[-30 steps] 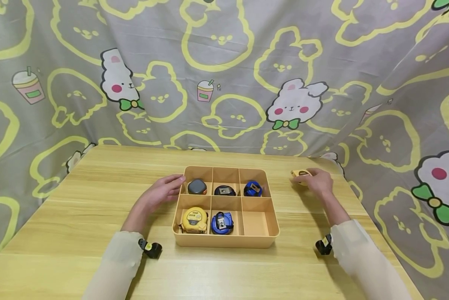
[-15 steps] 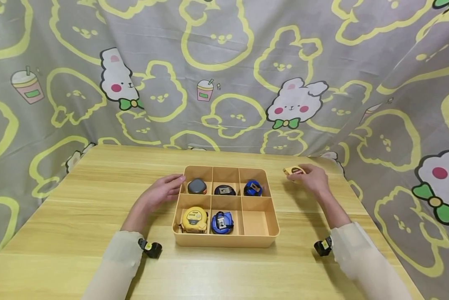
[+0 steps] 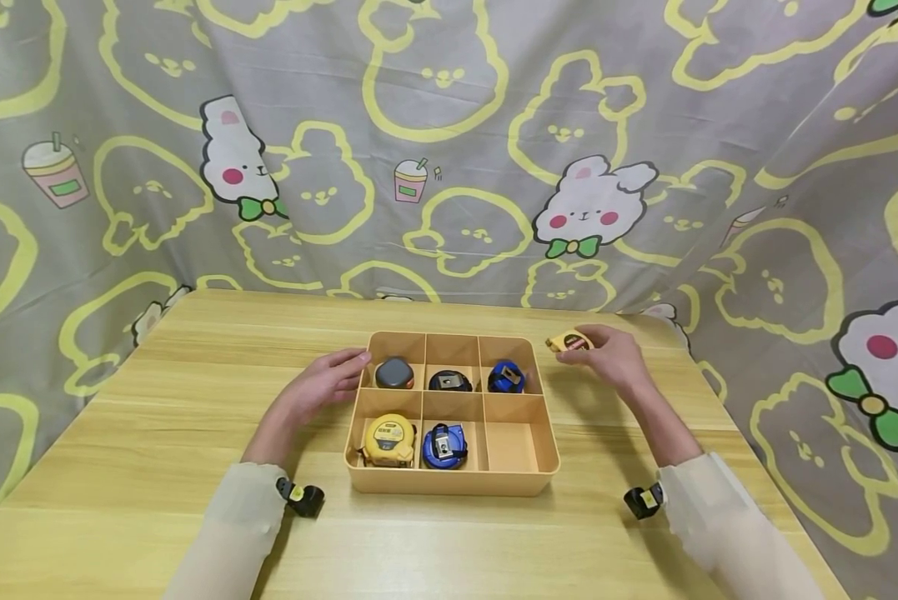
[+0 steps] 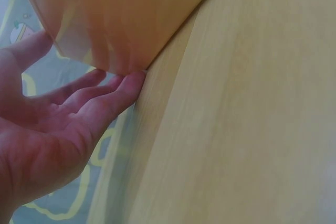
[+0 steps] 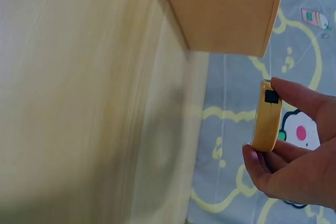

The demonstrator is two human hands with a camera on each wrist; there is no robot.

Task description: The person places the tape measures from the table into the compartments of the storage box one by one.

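My right hand (image 3: 615, 357) pinches a small yellow tape measure (image 3: 571, 342) above the table, just right of the organizer box (image 3: 449, 482). The right wrist view shows the tape measure (image 5: 268, 119) edge-on between thumb and fingers. With relaxed fingers, my left hand (image 3: 328, 385) touches the box's left outer wall; that wall (image 4: 121, 14) fills the top of the left wrist view. In the box's back row lie a dark grey tape measure (image 3: 394, 373), a black one (image 3: 449, 382) and a blue one (image 3: 506, 378). Its front row holds a large yellow tape measure (image 3: 388, 440) and another blue one (image 3: 444, 447).
The front right compartment (image 3: 514, 446) of the box shows its bare floor. All stands on a light wooden table (image 3: 216, 400). A patterned grey curtain (image 3: 464, 167) hangs behind the table and along both sides. Small black cameras sit at both wrists.
My right hand has carried the small yellow tape measure leftward, closer to the box. My left hand and the box have stayed in place.
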